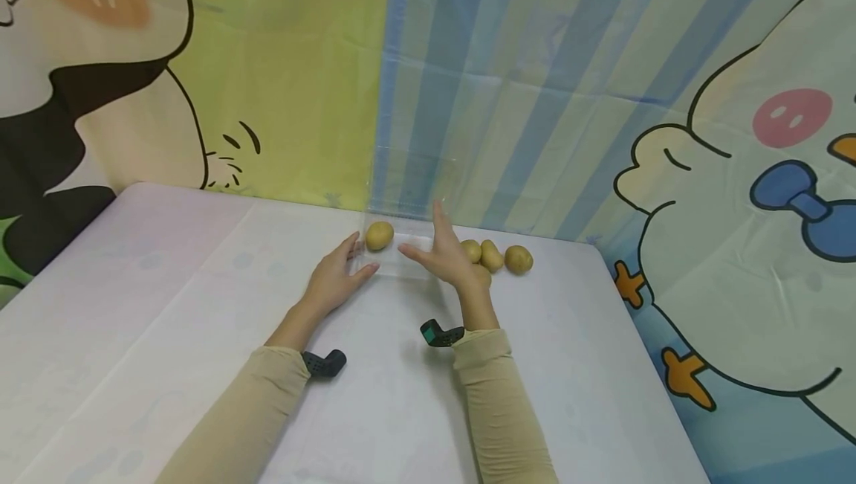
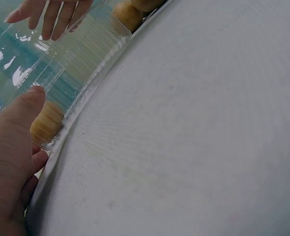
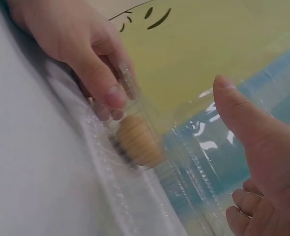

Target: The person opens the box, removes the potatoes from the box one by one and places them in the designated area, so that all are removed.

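A clear plastic container (image 1: 409,267) sits toward the back of the white table, its clear lid (image 1: 414,179) raised upright behind it. One potato (image 1: 379,236) lies inside at the left end. My left hand (image 1: 332,278) holds that end; in the right wrist view the thumb and fingers of the left hand (image 3: 93,64) pinch the container's edge close by the potato. At the opposite end is my right hand (image 1: 444,252), thumb spread and fingers extended upward beside the lid. In the left wrist view the right hand's fingers (image 2: 51,19) hang loosely over the clear plastic.
Several loose potatoes (image 1: 519,259) lie on the table (image 1: 588,350) just right of the container, partly behind my right hand and wrist. A printed cloth backdrop (image 1: 321,97) rises directly behind the table's back edge.
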### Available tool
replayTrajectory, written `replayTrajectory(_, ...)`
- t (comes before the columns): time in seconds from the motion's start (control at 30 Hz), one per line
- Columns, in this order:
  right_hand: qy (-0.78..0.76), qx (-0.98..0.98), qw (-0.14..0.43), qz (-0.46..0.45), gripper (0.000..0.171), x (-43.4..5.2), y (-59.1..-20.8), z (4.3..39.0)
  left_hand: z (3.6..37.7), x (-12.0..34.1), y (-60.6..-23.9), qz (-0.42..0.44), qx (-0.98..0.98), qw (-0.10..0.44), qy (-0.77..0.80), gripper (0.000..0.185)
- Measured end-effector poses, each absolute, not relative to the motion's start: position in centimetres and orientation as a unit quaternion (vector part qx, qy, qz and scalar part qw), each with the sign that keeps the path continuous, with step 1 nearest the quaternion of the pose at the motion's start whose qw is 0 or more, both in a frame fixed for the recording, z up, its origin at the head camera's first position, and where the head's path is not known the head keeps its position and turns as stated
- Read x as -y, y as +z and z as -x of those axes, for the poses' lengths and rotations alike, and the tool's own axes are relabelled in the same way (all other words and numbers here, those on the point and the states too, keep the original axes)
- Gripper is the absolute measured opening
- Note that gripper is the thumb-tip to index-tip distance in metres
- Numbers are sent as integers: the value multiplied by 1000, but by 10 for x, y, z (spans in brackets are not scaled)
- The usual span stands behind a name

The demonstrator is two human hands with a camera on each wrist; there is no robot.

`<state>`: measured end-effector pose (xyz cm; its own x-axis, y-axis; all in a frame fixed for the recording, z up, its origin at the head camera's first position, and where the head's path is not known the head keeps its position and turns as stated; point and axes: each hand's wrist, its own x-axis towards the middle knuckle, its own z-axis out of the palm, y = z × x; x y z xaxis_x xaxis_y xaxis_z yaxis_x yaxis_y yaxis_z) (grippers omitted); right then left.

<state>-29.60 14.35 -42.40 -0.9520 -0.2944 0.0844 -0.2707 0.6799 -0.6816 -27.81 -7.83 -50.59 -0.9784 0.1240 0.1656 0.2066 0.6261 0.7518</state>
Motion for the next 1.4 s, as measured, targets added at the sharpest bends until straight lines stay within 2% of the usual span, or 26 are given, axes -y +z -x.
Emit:
replayTrajectory(0.43,-347,-925,23,150,107,-122,-432,305,278,78,-507,93,898,52,-427,88)
replayTrajectory(0.77,-320,-939,-4,124,108,-109,-439,308,279,78,-507,96,900,64,-421,89)
replayTrajectory(1.4,-267,-958,-8,108,92,-96,-440,314,277,77,-506,94,902,65,-417,87)
